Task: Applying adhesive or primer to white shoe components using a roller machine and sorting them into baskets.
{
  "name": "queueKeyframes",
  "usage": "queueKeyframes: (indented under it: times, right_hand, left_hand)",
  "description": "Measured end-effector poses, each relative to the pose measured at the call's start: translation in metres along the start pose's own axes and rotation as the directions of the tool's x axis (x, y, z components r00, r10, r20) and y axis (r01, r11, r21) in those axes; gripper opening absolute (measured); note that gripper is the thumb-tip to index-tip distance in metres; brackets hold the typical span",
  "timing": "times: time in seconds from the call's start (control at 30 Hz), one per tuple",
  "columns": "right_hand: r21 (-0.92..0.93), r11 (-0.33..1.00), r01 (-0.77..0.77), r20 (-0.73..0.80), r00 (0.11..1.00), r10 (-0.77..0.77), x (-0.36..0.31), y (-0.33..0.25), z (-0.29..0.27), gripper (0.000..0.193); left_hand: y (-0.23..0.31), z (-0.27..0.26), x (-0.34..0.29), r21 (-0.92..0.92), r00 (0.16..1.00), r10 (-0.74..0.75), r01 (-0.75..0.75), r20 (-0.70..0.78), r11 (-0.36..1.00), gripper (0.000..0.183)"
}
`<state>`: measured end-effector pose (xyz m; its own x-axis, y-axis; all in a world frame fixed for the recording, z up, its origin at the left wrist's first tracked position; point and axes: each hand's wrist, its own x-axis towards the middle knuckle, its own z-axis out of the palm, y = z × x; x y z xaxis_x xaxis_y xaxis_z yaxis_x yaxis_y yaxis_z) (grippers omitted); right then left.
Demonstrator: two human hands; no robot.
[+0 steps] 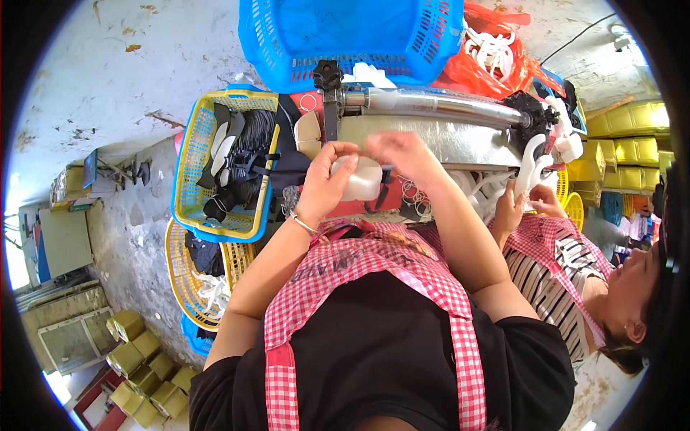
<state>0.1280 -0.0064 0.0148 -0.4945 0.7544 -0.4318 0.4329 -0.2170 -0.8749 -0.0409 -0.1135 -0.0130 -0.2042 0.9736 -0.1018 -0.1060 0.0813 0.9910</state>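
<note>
My left hand (325, 183) is closed around a smooth white block-like piece with rounded corners (365, 179), held in front of my apron. Thumb and fingers grip its left side. Just above the piece's top edge is my right hand (402, 154), its fingers bent and blurred by motion. Whether it holds anything thin I cannot make out. Thin pale loops like rubber bands (415, 201) lie just beyond my right forearm. A beige block (307, 135) stands beyond my left hand.
A metal roller (445, 105) with black knobs spans the bench. Left stands a yellow-and-blue basket (188, 161) of dark pieces, above a yellow basket (176, 266). A blue crate (330, 25) and red bag (467, 72) lie beyond. At right, a co-worker's hands (510, 208) hold white curved strips.
</note>
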Motion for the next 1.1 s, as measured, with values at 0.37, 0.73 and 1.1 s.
queueKeyframes:
  times: [0.37,0.73,1.1]
  right_hand:
    - [-0.117,0.985,0.125,0.003,0.992,-0.125,-0.024,-0.014,0.011,0.021]
    - [0.481,0.874,-0.074,-0.236,0.949,0.21,0.034,0.042,-0.018,0.021]
    - [-0.203,0.949,0.24,-0.127,0.955,-0.269,-0.005,0.01,0.008,0.033]
  left_hand:
    - [0.002,0.003,0.001,0.012,1.0,-0.008,0.008,0.008,1.0,0.026]
    - [-0.005,0.0,0.001,-0.045,0.99,-0.132,0.135,0.055,0.99,0.018]
    - [-0.006,0.0,0.004,0.117,0.996,-0.037,0.046,-0.084,0.992,0.021]
